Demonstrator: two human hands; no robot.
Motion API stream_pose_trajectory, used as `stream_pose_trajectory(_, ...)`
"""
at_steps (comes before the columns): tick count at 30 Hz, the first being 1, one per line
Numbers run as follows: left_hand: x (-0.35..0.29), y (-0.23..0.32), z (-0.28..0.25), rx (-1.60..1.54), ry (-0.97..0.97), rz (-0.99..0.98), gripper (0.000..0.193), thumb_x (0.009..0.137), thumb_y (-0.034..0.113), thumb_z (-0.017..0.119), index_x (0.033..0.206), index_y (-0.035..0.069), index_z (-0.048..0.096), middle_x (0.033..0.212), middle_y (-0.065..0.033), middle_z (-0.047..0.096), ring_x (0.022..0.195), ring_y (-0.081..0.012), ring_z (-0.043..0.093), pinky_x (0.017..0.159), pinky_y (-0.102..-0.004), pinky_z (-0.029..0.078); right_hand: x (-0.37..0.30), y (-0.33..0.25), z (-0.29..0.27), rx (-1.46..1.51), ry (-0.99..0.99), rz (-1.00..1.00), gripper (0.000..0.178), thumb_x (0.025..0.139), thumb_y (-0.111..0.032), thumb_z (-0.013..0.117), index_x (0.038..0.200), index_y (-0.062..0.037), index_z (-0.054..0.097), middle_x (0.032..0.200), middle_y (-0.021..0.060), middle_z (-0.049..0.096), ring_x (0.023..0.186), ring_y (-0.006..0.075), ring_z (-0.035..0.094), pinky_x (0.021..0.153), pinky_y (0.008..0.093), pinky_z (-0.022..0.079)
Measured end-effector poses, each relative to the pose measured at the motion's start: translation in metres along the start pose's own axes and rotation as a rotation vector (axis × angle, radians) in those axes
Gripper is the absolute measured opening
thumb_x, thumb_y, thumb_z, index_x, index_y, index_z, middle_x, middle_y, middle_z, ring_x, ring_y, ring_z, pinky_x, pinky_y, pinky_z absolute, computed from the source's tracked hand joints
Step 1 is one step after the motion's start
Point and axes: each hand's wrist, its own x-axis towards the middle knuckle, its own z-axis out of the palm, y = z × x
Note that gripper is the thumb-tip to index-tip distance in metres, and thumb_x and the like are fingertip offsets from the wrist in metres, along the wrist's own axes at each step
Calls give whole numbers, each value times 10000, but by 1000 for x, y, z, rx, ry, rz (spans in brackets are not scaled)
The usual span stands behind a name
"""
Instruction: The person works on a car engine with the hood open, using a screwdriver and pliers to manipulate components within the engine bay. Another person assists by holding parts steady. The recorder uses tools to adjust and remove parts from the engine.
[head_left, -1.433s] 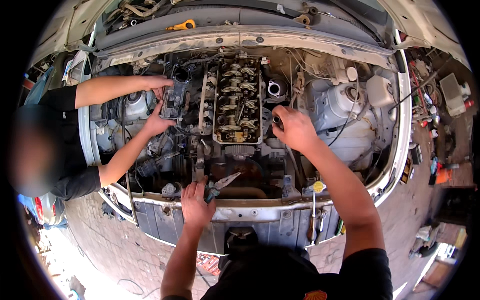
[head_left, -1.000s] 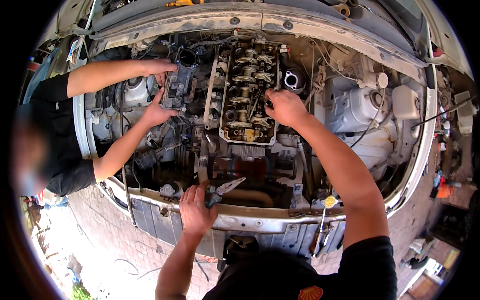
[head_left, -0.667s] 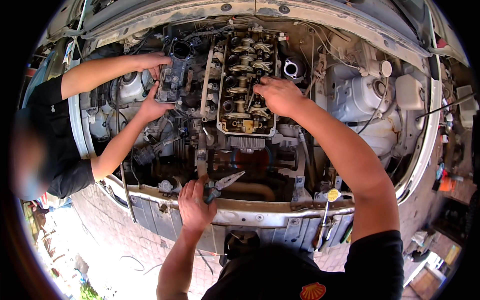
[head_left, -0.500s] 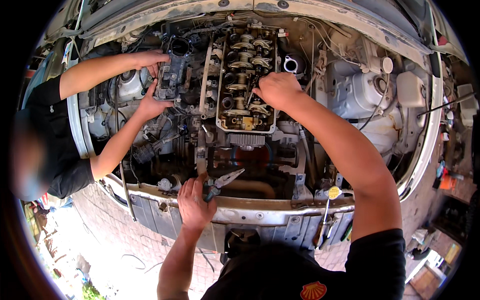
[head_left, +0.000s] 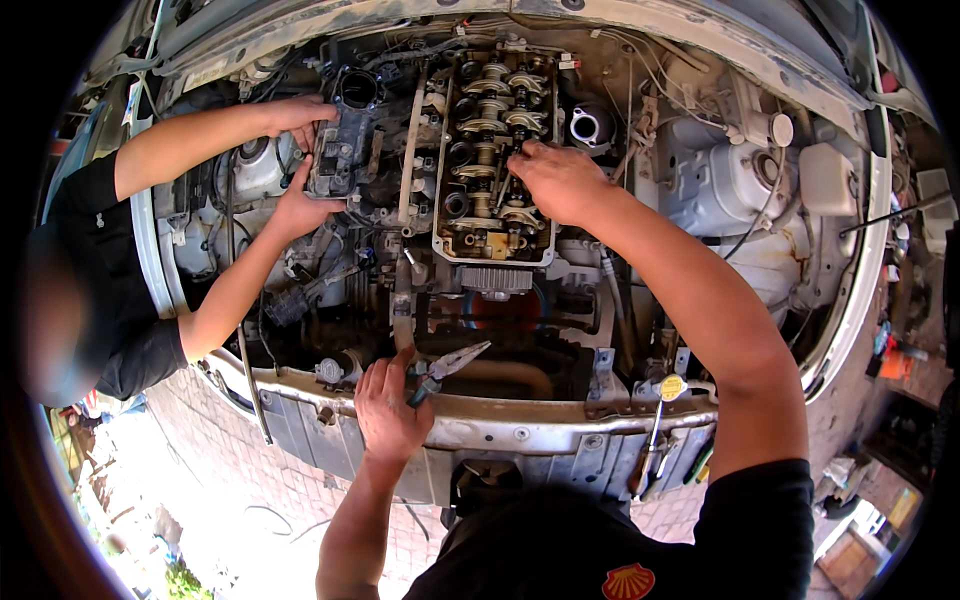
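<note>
Left of the cylinder head [head_left: 496,246], a co-worker's hands [head_left: 303,210] rest on a dark housing [head_left: 338,165]. On the head's near side, our left hand [head_left: 392,408] grasps pliers [head_left: 437,370], their long axis slanting, nose aimed rightward and slightly toward the head. Our right hand [head_left: 556,182] has moved from beside the head onto its rocker arms [head_left: 487,124], bringing our work inside; it curls there, gripping what we cannot tell.
</note>
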Motion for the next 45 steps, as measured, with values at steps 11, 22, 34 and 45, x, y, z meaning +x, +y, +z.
stream_pose_trajectory(11, 0, 1, 0, 4, -15, -12, 568, 788, 114, 663, 1347, 12, 647, 1033, -194, 659, 956, -435, 648, 857, -535, 518, 2, -13, -28, -90, -237, 55, 306, 1056, -346, 668, 1124, -71, 782, 1131, 125, 798, 1071, 337, 769, 881, 470, 626)
stream_pose_trajectory(22, 0, 0, 0, -11, -8, 3, 580, 760, 113, 663, 1330, 4, 651, 1018, -190, 651, 937, -433, 641, 840, -533, 515, 16, -26, -57, -59, -414, 215, 215, 969, -130, 640, 1073, -80, 821, 1144, 110, 814, 1120, 330, 774, 930, 461, 617)
stream_pose_trajectory(34, -4, -5, 3, -38, -11, -29, 658, 694, 126, 666, 1344, 24, 662, 1072, -195, 664, 961, -447, 639, 876, -532, 523, 12, -11, -34, -107, -387, 93, 450, 1011, -340, 697, 1302, 1, 661, 1164, 159, 770, 1075, 348, 760, 876, 489, 617)
stream_pose_trajectory(45, -2, -3, 2, -32, -20, -32, 659, 692, 130, 674, 1342, 22, 664, 1102, -200, 680, 988, -450, 646, 900, -532, 527, 5, -7, -20, -100, -151, 45, 420, 1073, -388, 638, 1220, -8, 737, 1166, 143, 789, 1095, 322, 764, 865, 477, 616)
